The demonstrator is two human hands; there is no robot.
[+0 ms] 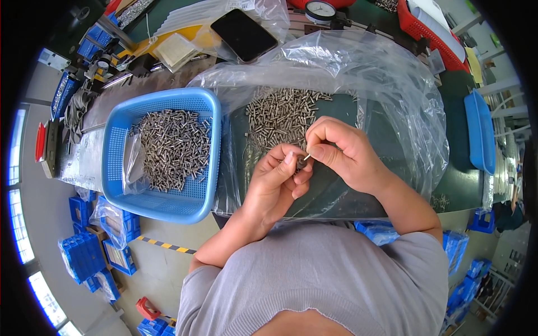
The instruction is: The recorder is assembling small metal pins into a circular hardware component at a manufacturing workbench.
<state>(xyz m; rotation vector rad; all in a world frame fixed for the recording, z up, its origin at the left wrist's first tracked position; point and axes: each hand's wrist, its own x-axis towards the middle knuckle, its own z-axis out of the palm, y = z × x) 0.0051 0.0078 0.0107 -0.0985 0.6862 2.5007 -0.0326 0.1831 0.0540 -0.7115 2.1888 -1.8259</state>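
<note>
My left hand [274, 182] pinches a small dark round metal part [301, 162] between thumb and fingers. Close against it, my right hand [346, 154] grips a thin, light-coloured metal pin [307, 157] whose tip meets the round part; whether it sits inside cannot be made out. Just beyond both hands, a heap of small metal pins [280, 115] lies spread on a clear plastic sheet [386, 112]. To the left stands a blue perforated basket [210, 193] with many similar pins [175, 148] in it.
A black phone [244, 35] lies on plastic at the back, near a dial gauge [320, 11]. Red baskets [428, 36] stand at the far right. A blue tray [479, 131] sits at the right edge. Blue crates [84, 255] stand on the floor at left.
</note>
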